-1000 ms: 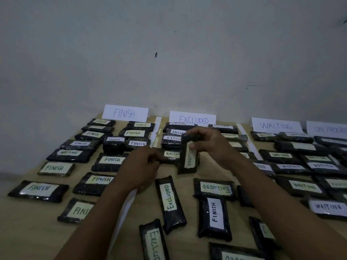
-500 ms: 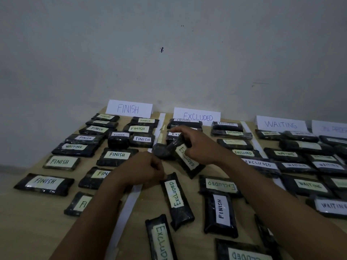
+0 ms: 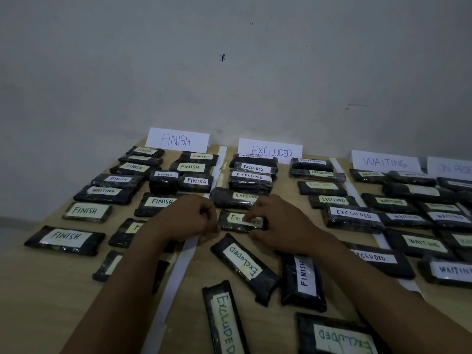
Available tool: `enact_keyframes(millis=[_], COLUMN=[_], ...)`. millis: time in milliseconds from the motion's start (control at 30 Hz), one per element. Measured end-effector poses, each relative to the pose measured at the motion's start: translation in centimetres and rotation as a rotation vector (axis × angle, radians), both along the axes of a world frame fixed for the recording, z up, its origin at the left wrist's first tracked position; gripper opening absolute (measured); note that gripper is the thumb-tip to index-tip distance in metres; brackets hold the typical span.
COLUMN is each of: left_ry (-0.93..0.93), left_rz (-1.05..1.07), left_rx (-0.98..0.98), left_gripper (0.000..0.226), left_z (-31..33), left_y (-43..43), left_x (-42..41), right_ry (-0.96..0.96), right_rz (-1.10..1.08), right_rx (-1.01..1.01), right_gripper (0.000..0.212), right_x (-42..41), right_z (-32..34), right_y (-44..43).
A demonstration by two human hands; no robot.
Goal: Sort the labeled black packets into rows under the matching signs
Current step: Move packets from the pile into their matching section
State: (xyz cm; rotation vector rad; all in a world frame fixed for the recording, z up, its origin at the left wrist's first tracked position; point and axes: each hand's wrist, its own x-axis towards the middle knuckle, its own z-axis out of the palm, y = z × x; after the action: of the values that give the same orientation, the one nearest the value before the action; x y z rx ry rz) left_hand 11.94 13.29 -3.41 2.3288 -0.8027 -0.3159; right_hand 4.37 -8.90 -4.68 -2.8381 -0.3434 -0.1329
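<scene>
Black packets with white labels lie in columns on a wooden table [image 3: 38,290] under paper signs FINISH [image 3: 177,140], EXCLUDED [image 3: 270,150] and WAITING [image 3: 384,162]. One EXCLUDED packet [image 3: 235,222] lies flat in the left EXCLUDED column, just below another. My right hand [image 3: 278,223] pinches its right end, fingers over the label. My left hand [image 3: 189,218] is curled at its left end and touches it. A WAITING packet [image 3: 104,191] lies in the FINISH column. A FINISH packet [image 3: 302,277] stands lengthwise near my right wrist.
Loose EXCLUDED packets lie near me: a tilted one [image 3: 245,261], one lengthwise [image 3: 224,320], one upside down [image 3: 342,338]. White paper strips [image 3: 184,259] divide the columns. A fourth sign [image 3: 452,168] is cut off at the right. A grey wall stands behind the table.
The packet that my right hand held upright has been turned and laid flat below the other EXCLUDED packets. My left hand has moved right to its left end.
</scene>
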Motion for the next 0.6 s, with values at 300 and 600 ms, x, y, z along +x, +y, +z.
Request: enact_keyframes(millis=[300, 600], left_ry=[-0.071, -0.086], left_rz=[0.091, 0.066], left_rx=[-0.119, -0.207], left_gripper=[0.013, 0.005], left_z=[-1.0, -1.4], left_y=[-1.6, -2.0], left_x=[-0.5, -0.7], right_ry=[-0.106, 0.147], right_rz=[0.006, -0.042], right_rx=[0.192, 0.179], right_gripper=[0.022, 0.065], right_x=[-2.0, -6.6], right_z=[1.4, 1.4], right_y=[0.7, 3.4])
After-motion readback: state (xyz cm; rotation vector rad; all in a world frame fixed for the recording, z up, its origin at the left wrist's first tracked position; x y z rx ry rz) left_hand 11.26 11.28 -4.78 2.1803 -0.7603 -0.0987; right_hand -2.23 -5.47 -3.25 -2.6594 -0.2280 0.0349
